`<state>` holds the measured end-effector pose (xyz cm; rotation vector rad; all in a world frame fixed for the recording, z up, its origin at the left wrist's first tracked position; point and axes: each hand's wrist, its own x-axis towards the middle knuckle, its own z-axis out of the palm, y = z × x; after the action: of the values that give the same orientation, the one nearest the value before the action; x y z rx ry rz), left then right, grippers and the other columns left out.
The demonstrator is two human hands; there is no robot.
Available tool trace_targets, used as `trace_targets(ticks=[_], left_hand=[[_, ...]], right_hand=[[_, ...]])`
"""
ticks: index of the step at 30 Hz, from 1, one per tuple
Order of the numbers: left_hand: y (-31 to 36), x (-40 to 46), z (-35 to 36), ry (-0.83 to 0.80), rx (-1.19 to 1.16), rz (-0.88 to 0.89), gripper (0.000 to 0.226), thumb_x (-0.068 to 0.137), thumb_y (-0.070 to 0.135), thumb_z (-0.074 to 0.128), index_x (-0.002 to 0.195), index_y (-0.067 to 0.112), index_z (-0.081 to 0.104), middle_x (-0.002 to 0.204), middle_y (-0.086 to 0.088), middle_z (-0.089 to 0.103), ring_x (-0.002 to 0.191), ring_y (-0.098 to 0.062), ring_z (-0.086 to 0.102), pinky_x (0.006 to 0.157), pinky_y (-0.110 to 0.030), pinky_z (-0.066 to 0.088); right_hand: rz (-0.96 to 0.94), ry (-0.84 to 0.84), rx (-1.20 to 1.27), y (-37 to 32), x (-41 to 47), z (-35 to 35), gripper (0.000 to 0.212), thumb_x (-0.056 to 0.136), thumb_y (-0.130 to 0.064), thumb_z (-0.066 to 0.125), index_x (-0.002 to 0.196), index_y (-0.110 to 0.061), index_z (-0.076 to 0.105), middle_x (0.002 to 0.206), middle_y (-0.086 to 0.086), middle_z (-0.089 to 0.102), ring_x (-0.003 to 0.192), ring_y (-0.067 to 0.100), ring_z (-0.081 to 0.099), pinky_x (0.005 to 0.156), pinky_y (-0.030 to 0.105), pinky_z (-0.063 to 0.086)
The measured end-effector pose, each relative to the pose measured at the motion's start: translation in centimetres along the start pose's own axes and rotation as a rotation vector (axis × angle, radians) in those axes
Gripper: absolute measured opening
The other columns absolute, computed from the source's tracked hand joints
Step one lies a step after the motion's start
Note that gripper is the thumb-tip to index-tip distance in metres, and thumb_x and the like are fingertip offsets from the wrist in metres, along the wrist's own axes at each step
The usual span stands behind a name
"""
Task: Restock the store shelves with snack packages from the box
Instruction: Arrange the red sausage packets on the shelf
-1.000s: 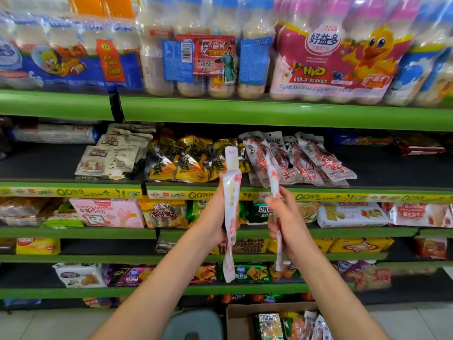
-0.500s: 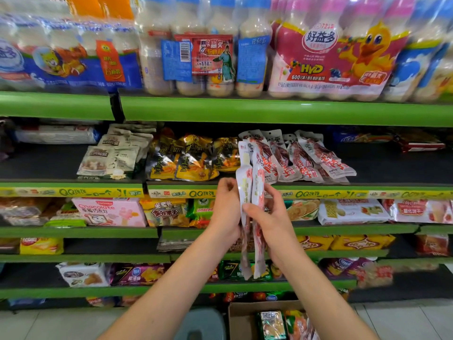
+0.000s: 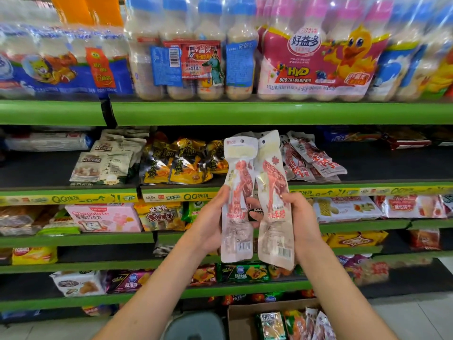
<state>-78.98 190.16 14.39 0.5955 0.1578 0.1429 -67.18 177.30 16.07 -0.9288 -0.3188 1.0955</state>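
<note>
Two long white snack packages with red meat showing through are held upright side by side in front of the shelves. My left hand point(image 3: 210, 223) grips the left package point(image 3: 236, 192) at its middle. My right hand point(image 3: 300, 220) grips the right package point(image 3: 273, 187), its thumb between the two. Behind them, on the second shelf point(image 3: 367, 186), lies a pile of matching packages point(image 3: 311, 160). The cardboard box point(image 3: 245, 315) with more snack packs stands on the floor at the bottom centre.
Yellow snack bags point(image 3: 181, 163) and beige packs point(image 3: 107, 160) lie left of the matching pile. Bottled drink multipacks point(image 3: 316, 57) fill the top shelf. Lower shelves hold mixed snacks. A grey stool point(image 3: 196, 326) stands left of the box.
The two packages were apart and edge-on; I have brought them together and turned them flat towards me, side by side. The view has moved closer to the shelves.
</note>
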Motion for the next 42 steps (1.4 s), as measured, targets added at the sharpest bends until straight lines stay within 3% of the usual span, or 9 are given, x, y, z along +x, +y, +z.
trace_targets(ticks=[5, 9, 24, 29, 31, 34, 38, 40, 42], left_hand=[[-0.1, 0.1, -2.1, -0.015, 0.043, 0.024, 0.055, 0.097, 0.053, 0.045, 0.136, 0.018, 0.063, 0.118, -0.018, 0.070, 0.103, -0.033, 0.068, 0.093, -0.049, 0.053], [0.0, 0.0, -2.7, 0.068, 0.006, 0.045, 0.056, 0.092, 0.054, 0.051, 0.133, 0.019, 0.065, 0.122, -0.015, 0.070, 0.110, -0.030, 0.069, 0.089, -0.051, 0.057], [0.4, -0.2, -1.2, 0.160, 0.033, 0.060, 0.049, 0.087, 0.053, 0.058, 0.122, 0.022, 0.073, 0.121, -0.012, 0.072, 0.113, -0.027, 0.069, 0.085, -0.053, 0.057], [0.1, 0.2, -0.9, 0.203, 0.042, 0.082, 0.046, 0.092, 0.043, 0.051, 0.129, 0.021, 0.069, 0.124, -0.011, 0.070, 0.111, -0.027, 0.069, 0.088, -0.056, 0.055], [0.4, 0.2, -0.5, 0.235, 0.107, 0.099, 0.045, 0.100, 0.035, 0.041, 0.138, 0.020, 0.059, 0.131, -0.012, 0.067, 0.109, -0.025, 0.070, 0.087, -0.053, 0.057], [1.1, 0.2, 0.8, 0.315, 0.391, 0.136, 0.041, 0.105, 0.023, 0.037, 0.144, 0.027, 0.049, 0.134, -0.005, 0.063, 0.103, -0.020, 0.068, 0.077, -0.037, 0.058], [2.8, 1.8, 3.2, 0.444, 0.876, 0.176, 0.035, 0.102, 0.028, 0.049, 0.134, 0.042, 0.053, 0.136, 0.011, 0.060, 0.117, -0.016, 0.061, 0.087, -0.032, 0.048], [4.0, 4.0, 4.0, 0.559, 1.156, 0.194, 0.043, 0.097, 0.036, 0.053, 0.140, 0.035, 0.051, 0.148, 0.001, 0.048, 0.125, -0.023, 0.055, 0.101, -0.038, 0.044], [5.1, 6.5, 4.9, 0.636, 1.458, 0.190, 0.051, 0.090, 0.046, 0.054, 0.139, 0.033, 0.052, 0.149, -0.007, 0.043, 0.122, -0.026, 0.055, 0.105, -0.040, 0.044]], right_hand=[[0.034, -0.039, 0.164, -0.2, -0.2, -1.8, 0.057, 0.081, -0.029, 0.047, 0.131, -0.006, 0.062, 0.127, 0.026, 0.064, 0.105, 0.040, 0.069, 0.082, 0.050, 0.058], [-0.021, -0.080, 0.150, 0.0, -0.5, -2.0, 0.050, 0.082, -0.032, 0.051, 0.124, -0.010, 0.069, 0.133, 0.017, 0.063, 0.117, 0.039, 0.064, 0.079, 0.045, 0.060], [-0.012, -0.068, 0.192, -0.1, -0.2, -2.8, 0.049, 0.090, -0.032, 0.045, 0.126, -0.007, 0.067, 0.134, 0.019, 0.062, 0.118, 0.037, 0.064, 0.079, 0.042, 0.059], [0.012, -0.009, 0.165, -0.3, -0.4, -3.1, 0.041, 0.076, -0.029, 0.057, 0.105, -0.008, 0.078, 0.109, 0.016, 0.073, 0.090, 0.031, 0.073, 0.071, 0.042, 0.059], [0.029, 0.009, 0.145, -0.9, -0.4, -3.0, 0.046, 0.080, -0.027, 0.054, 0.115, -0.005, 0.073, 0.114, 0.022, 0.071, 0.092, 0.032, 0.072, 0.067, 0.038, 0.059], [0.008, 0.104, -0.065, -2.8, -0.2, -2.4, 0.038, 0.097, -0.025, 0.046, 0.132, -0.015, 0.059, 0.123, 0.020, 0.068, 0.087, 0.026, 0.072, 0.057, 0.029, 0.056], [-0.194, 0.256, -0.799, -5.4, 0.6, -2.1, 0.038, 0.096, -0.032, 0.060, 0.132, -0.046, 0.058, 0.118, -0.032, 0.058, 0.110, -0.004, 0.058, 0.076, 0.014, 0.045], [-0.255, 0.291, -1.014, -6.8, 1.9, -2.3, 0.045, 0.091, -0.042, 0.066, 0.134, -0.044, 0.057, 0.128, -0.024, 0.058, 0.120, 0.007, 0.056, 0.093, 0.026, 0.045], [-0.300, 0.334, -1.225, -8.3, 3.8, -2.6, 0.051, 0.088, -0.046, 0.067, 0.137, -0.039, 0.056, 0.135, -0.007, 0.059, 0.120, 0.017, 0.057, 0.095, 0.035, 0.045]])
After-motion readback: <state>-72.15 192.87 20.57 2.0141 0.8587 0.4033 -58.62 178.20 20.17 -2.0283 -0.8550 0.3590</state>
